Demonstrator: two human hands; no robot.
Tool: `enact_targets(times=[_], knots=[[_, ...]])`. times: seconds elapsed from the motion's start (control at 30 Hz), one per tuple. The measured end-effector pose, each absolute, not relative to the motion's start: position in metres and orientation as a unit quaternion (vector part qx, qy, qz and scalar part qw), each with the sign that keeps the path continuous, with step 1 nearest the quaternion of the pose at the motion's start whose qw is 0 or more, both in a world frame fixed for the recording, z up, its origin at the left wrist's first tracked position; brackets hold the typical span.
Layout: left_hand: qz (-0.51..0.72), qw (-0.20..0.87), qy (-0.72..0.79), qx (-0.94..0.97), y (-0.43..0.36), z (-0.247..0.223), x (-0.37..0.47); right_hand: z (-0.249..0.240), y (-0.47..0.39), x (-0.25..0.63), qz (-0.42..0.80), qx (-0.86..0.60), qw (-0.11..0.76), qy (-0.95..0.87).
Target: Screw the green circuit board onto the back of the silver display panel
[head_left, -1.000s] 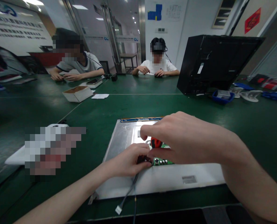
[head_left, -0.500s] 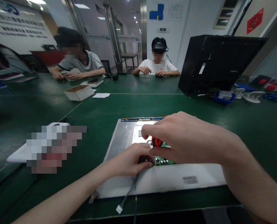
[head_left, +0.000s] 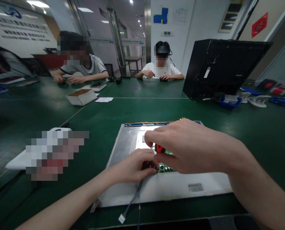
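A flat metal-backed display panel lies on the table in front of me, with a small green circuit board on it. My right hand is closed over the board, its fingers around the red and black handle of a screwdriver. The screwdriver's tip is hidden. My left hand is pinched at the board's left edge, thumb and fingers against it. From below that hand hangs a grey cable with a white connector, reaching past the panel's front edge.
A large black monitor housing stands at the back right, beside a blue tray. An open cardboard box and a paper slip lie further back. A partly blurred white object lies left. Two people sit across the green table.
The view has tilted slightly. Both hands stay at the circuit board; the right hand and the screwdriver handle have shifted and turned only a little.
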State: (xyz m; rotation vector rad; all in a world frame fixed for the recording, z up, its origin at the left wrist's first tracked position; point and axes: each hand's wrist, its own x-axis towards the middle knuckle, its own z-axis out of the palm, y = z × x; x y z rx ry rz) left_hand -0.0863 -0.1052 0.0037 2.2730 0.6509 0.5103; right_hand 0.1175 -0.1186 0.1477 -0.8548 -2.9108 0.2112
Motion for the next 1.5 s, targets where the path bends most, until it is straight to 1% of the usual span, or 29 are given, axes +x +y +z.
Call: enact_targets(times=[0.13,0.33,0.63,0.73,0.87,1.13,1.33,1.5], knots=[[0.192,0.356,0.260,0.877,-0.1045,0.0043,-0.0870,0.1465,-0.1187,0.1183,0.056,-0.287,0.061,-0.954],[0.177,0.376,0.267,0.870,-0.1045,0.0004,-0.0891,0.1486,-0.1217,0.1206,0.108,-0.263,0.036,-0.958],[0.162,0.350,0.263,0.884,-0.1036,0.0056,-0.0889,0.1494,-0.1231,0.1165,0.065,-0.288,0.042,-0.955],[0.162,0.350,0.264,0.884,-0.1032,0.0031,-0.0894,0.1498,-0.1244,0.1170,0.088,-0.271,0.039,-0.958],[0.164,0.379,0.266,0.871,-0.1036,0.0013,-0.0890,0.1503,-0.1258,0.1174,0.116,-0.264,0.032,-0.957],[0.181,0.366,0.261,0.875,-0.1047,0.0095,-0.0880,0.1495,-0.1270,0.1154,0.070,-0.286,0.046,-0.954],[0.178,0.368,0.268,0.872,-0.1043,0.0057,-0.0884,0.1506,-0.1277,0.1177,0.091,-0.280,0.038,-0.955],[0.180,0.370,0.271,0.870,-0.1051,0.0061,-0.0881,0.1498,-0.1260,0.1173,0.065,-0.282,0.041,-0.956]])
